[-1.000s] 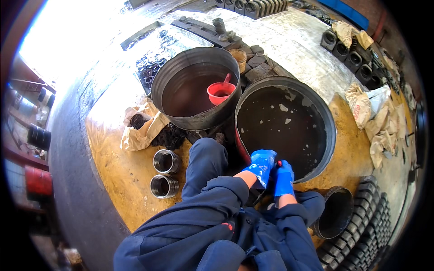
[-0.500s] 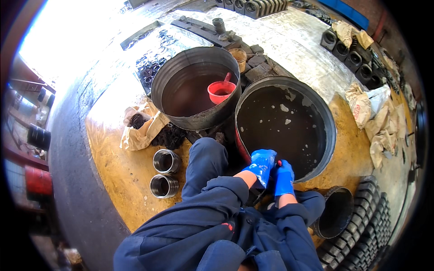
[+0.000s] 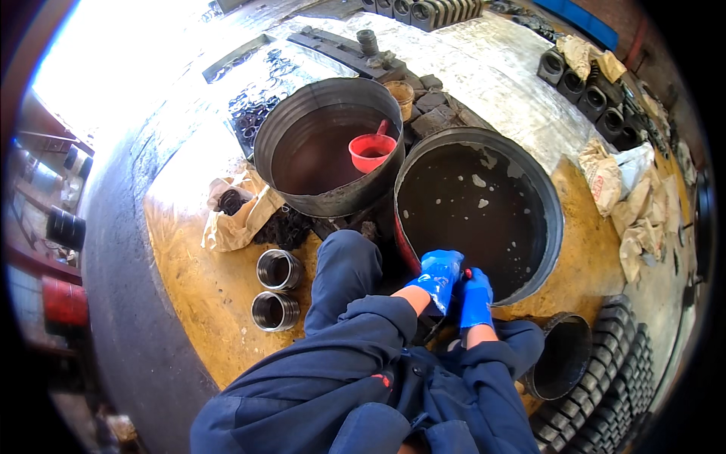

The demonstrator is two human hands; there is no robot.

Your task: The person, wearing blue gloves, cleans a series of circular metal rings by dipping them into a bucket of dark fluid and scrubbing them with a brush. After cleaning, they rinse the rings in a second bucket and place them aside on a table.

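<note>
Both hands in blue gloves sit at the near rim of the big round tub (image 3: 478,212) of dark liquid: left hand (image 3: 437,277) and right hand (image 3: 474,296) pressed together, fingers curled round something small and dark between them. Can't tell what the part is; it's hidden by the gloves.

Advice for this step: keep the part over the tub so drips fall back in, brace the wrists on the rim, and turn the part rather than shifting grip, since wet gloves slip.

Second tub (image 3: 327,144) with the red scoop (image 3: 370,151) sits just beyond, and two metal sleeves (image 3: 277,290) lie on the floor to the left.

Versus a second ago: no visible change, hands hold the same spot and the scoop is unmoved.
</note>
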